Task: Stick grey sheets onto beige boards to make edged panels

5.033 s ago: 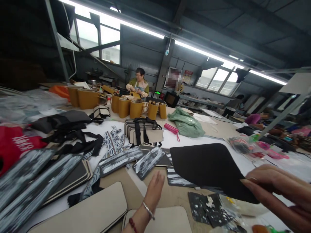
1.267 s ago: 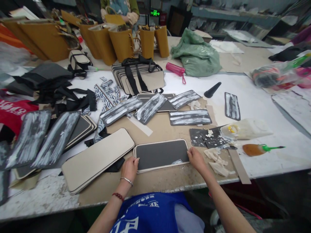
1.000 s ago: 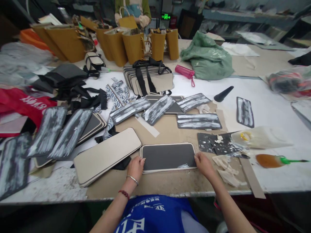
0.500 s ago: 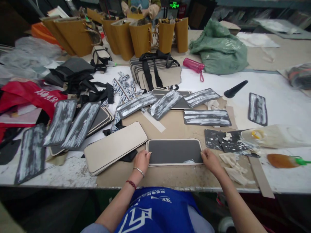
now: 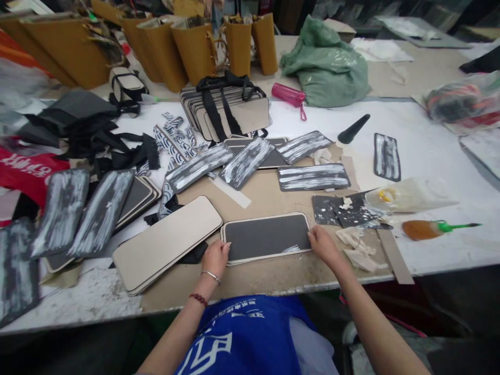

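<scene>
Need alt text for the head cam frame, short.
Two bare hands, the left hand and right hand, press the ends of a dark panel with pale edging lying flat on a cluttered worktable. A stack of beige boards lies to its left; glue-streaked black strips and mustard bags lie beyond.

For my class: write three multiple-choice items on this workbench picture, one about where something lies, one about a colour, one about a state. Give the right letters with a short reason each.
1. Where does the brush with the green handle lie?
A. right of the right hand
B. left of the left hand
C. on the dark panel

2. What colour is the bottle beside the green bag?
A. blue
B. pink
C. white

3. How does the dark panel lie?
A. rolled up
B. standing on edge
C. flat, a hand at each end

Answers: 1 A, it rests on the white sheet at the right. 2 B, plainly pink. 3 C, both hands touch its ends.
</scene>
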Motion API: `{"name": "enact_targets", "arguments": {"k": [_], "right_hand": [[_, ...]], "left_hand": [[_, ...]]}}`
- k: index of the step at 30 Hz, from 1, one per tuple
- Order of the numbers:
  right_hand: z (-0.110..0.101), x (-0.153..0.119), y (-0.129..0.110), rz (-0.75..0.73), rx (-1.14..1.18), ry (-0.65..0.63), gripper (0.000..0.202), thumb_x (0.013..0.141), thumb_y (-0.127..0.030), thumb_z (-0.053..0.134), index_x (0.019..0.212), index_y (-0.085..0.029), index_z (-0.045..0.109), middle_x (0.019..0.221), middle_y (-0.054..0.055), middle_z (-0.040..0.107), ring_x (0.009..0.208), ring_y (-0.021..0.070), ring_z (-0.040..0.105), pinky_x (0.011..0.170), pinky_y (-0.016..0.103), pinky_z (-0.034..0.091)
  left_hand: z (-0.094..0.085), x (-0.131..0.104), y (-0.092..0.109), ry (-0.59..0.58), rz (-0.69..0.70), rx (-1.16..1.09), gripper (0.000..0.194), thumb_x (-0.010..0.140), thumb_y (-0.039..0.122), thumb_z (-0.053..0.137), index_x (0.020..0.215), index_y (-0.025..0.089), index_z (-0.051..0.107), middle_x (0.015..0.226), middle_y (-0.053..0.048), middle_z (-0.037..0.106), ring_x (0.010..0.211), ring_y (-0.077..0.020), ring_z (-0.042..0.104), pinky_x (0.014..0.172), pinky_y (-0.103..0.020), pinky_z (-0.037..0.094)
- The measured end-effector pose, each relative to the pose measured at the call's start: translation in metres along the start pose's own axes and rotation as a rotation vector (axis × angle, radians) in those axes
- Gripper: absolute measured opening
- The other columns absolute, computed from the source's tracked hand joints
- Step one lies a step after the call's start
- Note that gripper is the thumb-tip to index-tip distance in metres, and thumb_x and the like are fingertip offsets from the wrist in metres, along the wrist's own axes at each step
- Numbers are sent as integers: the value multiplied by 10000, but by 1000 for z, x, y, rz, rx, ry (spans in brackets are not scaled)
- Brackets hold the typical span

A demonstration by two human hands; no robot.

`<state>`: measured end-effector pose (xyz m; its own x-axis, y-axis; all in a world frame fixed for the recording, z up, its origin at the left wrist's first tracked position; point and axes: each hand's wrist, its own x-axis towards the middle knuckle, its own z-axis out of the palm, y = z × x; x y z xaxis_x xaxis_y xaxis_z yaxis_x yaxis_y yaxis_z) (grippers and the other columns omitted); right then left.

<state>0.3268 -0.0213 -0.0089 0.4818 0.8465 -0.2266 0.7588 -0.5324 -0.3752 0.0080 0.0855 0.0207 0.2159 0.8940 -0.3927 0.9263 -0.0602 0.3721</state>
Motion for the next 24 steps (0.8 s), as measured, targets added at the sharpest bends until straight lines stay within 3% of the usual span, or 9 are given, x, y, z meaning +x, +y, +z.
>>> {"name": "enact_targets", "arguments": {"k": [24], "right_hand": [[-6,4,-2,-6,-7,-57,199,768,-191,415,602,-230,312,590,-10,437,576,146,437,579,252,312]], "left_hand": [[-3,-2,5,41,-18,-53,197,833,231,493,665,155,561,695,-36,618,676,-141,557,614,-224,361]]}}
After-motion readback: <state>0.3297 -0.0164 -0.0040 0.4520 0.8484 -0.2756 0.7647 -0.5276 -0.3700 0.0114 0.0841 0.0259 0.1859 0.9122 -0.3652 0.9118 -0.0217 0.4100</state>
